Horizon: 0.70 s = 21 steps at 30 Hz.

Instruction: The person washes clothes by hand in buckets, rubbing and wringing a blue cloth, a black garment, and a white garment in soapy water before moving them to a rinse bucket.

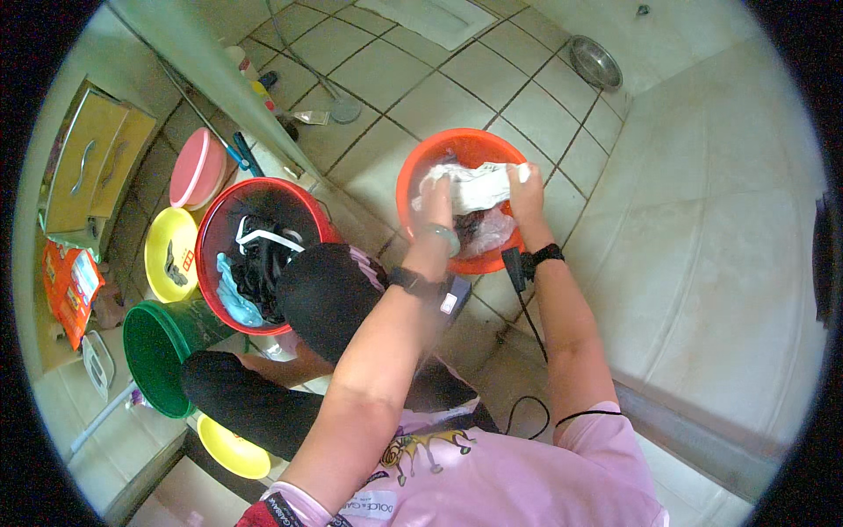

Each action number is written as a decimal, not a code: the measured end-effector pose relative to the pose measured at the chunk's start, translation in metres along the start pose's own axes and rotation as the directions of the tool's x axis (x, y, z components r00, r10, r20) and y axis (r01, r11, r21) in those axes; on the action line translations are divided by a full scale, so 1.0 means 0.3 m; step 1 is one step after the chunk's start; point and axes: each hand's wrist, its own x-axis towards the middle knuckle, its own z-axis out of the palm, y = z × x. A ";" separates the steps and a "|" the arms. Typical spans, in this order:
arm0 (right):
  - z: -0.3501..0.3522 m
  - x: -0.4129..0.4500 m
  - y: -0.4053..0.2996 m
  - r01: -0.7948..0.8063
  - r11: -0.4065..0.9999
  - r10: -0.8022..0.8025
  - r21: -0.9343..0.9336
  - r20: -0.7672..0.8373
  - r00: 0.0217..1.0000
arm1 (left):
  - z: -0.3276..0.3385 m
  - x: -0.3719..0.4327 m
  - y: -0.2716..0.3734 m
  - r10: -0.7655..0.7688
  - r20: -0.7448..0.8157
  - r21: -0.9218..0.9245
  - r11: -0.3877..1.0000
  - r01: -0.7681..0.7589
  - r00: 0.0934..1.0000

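A white cloth (482, 188) is stretched between my two hands over an orange basin (418, 155) on the tiled floor. My left hand (436, 201) grips its left end; a pale green bangle and a dark wrist strap circle that arm. At the cloth's right end, my right hand (525, 191) holds it near the basin's rim. A black device (517, 267) with a cable sits at my right wrist. Below the cloth, a translucent plastic bag (492, 232) and something dark lie inside the basin. The cloth hides part of the basin's contents.
Left of my knees stands a red bucket (205, 263) with dark clothes, a light blue cloth and a white hanger. Around it are a green bucket (151, 359), a yellow basin (158, 257) and a pink basin (197, 168). A metal bowl (596, 62) leans against the far wall.
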 end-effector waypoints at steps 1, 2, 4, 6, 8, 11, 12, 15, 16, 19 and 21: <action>0.012 -0.012 0.010 -0.003 1.000 0.003 -0.001 0.003 1.000 | -0.012 -0.007 0.013 0.082 -0.075 0.055 0.995 -0.078 0.994; 0.027 -0.040 0.020 0.103 0.983 -0.090 -0.155 0.086 0.992 | -0.010 -0.015 0.015 0.080 -0.079 0.056 0.996 -0.076 0.994; 0.049 -0.106 -0.003 0.275 0.911 -0.178 -0.309 0.308 0.935 | 0.006 -0.042 0.028 0.226 -0.407 0.431 0.902 -0.033 0.885; 0.131 -0.149 0.011 0.408 0.812 -0.240 -0.417 0.399 0.885 | 0.024 -0.055 0.054 0.234 -0.382 0.394 0.916 -0.071 0.894; 0.164 -0.181 0.005 0.460 0.746 -0.065 -0.481 0.635 0.770 | 0.024 -0.067 0.069 0.244 -0.361 0.354 0.929 -0.110 0.900; 0.199 -0.160 0.057 0.041 0.876 0.299 -0.481 0.608 0.735 | 0.035 -0.072 0.077 0.383 -0.308 0.459 0.861 -0.217 0.871; 0.193 -0.129 0.095 -0.071 0.873 0.386 -0.482 0.595 0.705 | 0.070 -0.092 0.084 0.315 -0.293 0.415 0.893 -0.177 0.903; 0.150 -0.058 0.159 0.454 0.840 -0.120 -0.297 0.715 0.689 | 0.084 -0.086 0.076 0.306 -0.268 0.413 0.893 -0.179 0.914; 0.120 -0.064 0.082 0.423 0.898 -0.225 -0.123 0.696 0.682 | 0.023 -0.062 0.084 0.385 -0.278 0.476 0.851 -0.222 0.880; -0.077 0.007 -0.116 0.013 0.984 -0.131 0.180 0.663 0.737 | -0.050 -0.019 0.051 0.443 -0.323 0.555 0.804 -0.211 0.836; -0.244 0.050 -0.243 0.019 0.966 -0.163 0.257 0.551 0.818 | -0.035 -0.029 0.016 0.412 -0.359 0.580 0.801 -0.146 0.838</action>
